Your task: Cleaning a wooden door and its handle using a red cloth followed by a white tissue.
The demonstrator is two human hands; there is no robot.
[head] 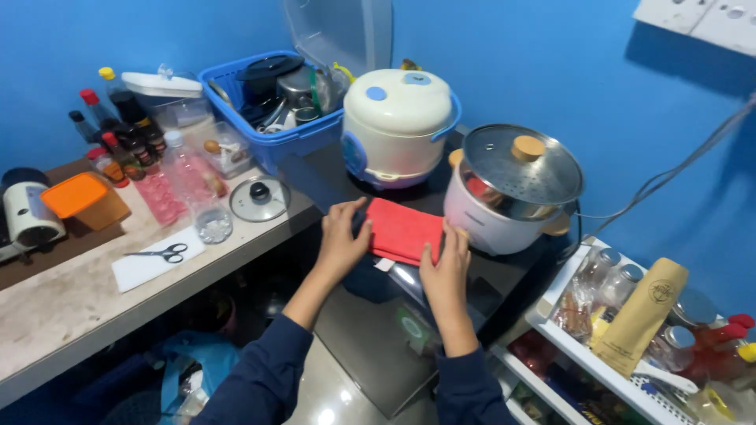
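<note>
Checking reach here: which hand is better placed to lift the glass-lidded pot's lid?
Probably the right hand: it rests on the red cloth right beside the pot; the left hand sits farther away.

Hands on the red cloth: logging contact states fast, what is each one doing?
Left hand: open, fingers resting on the left edge of the folded red cloth.
Right hand: open, pressing flat on the cloth's right edge.

A red cloth (403, 230) is showing bright against a black surface (504, 275). A cream cooker (398, 126) is wearing pale blue spots, a blue basket (272, 134) is matching the blue wall (551, 63), and an orange box (83, 201) is glowing beside black scissors (161, 253).
</note>
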